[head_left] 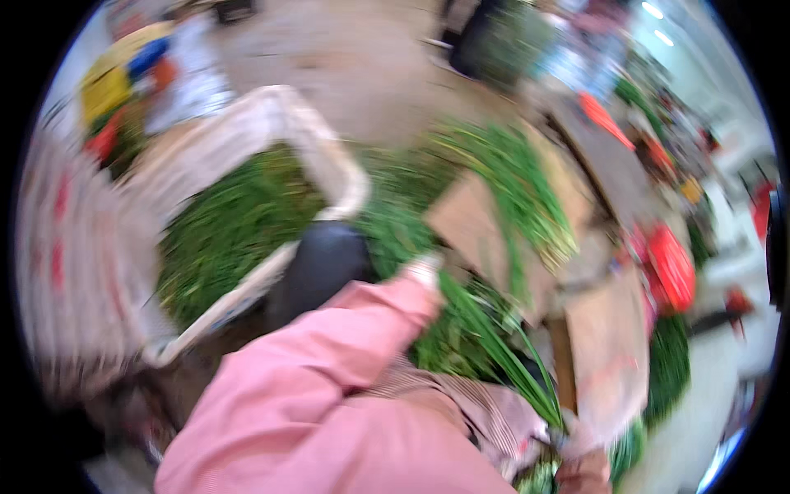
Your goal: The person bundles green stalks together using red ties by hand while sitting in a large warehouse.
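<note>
A bunch of long green scallions (502, 354) runs slantwise in front of me. Its pale root end lies at my right hand (581, 440), low on the right, with the fingers closed round it. At the leafy tips is my left hand (424, 270), reaching out in a pink sleeve. Motion blur hides its fingers, so I cannot tell whether it grips the leaves. More scallions (527, 185) lie loose on cardboard (473, 218) beyond the hands. Loose greens (395, 222) spread beside my left hand.
On the left stands a large white crate (346, 177), with greens (239, 230) inside. My dark knee (325, 263) is against its near side. Another cardboard piece (609, 354) and a red plastic bag (668, 267) are on the right. A person (485, 37) is at the far side.
</note>
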The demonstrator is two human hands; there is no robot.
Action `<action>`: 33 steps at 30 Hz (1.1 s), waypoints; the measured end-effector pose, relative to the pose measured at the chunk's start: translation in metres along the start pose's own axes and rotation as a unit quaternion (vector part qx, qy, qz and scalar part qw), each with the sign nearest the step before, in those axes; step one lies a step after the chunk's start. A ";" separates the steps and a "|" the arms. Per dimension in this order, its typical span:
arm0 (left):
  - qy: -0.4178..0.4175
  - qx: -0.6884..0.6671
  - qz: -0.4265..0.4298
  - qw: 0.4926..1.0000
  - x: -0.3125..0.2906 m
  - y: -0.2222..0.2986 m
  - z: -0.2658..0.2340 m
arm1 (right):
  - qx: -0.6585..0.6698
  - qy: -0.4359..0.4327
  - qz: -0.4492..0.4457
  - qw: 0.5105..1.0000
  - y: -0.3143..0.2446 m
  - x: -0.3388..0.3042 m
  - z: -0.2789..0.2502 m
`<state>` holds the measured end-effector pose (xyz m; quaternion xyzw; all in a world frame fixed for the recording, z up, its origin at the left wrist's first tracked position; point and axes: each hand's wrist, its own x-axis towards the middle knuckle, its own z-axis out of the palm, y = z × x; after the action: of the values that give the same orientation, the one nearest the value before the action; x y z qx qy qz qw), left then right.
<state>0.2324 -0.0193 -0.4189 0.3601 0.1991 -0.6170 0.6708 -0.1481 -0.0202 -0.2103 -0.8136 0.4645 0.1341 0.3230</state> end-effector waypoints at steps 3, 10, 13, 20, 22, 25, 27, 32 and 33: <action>0.092 -0.017 0.074 0.993 0.008 0.028 -0.024 | -0.017 0.000 0.084 0.996 -0.001 -0.036 -0.058; 0.029 -0.076 0.163 0.983 0.028 0.022 -0.043 | 0.160 0.289 0.176 0.927 -0.003 -0.067 -0.180; 0.031 -0.038 0.187 0.981 0.038 0.013 -0.055 | 0.170 0.315 0.066 0.931 0.028 -0.055 -0.228; -0.191 0.054 0.229 0.953 0.041 0.023 -0.090 | 0.357 0.347 0.168 0.851 0.163 0.063 -0.232; -0.147 0.115 0.258 0.948 0.040 0.006 -0.077 | 0.476 0.423 0.152 0.756 0.236 0.086 -0.169; -0.078 0.280 0.321 0.901 0.000 -0.008 -0.035 | -0.190 0.184 0.261 0.929 0.266 0.079 -0.091; -0.104 0.427 0.365 0.821 -0.009 -0.025 -0.005 | 0.051 0.186 0.289 0.938 0.322 0.052 -0.054; -0.168 0.681 0.552 0.450 -0.006 -0.040 0.072 | -0.204 0.292 0.258 0.898 0.294 0.039 -0.068; -0.207 0.694 0.560 0.401 0.003 -0.042 0.087 | -0.180 0.349 0.183 0.901 0.287 0.044 -0.073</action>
<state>0.1770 -0.0845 -0.3733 0.5941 -0.6891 -0.0844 0.4063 -0.3726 -0.2006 -0.2928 -0.7533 0.6560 -0.0207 -0.0422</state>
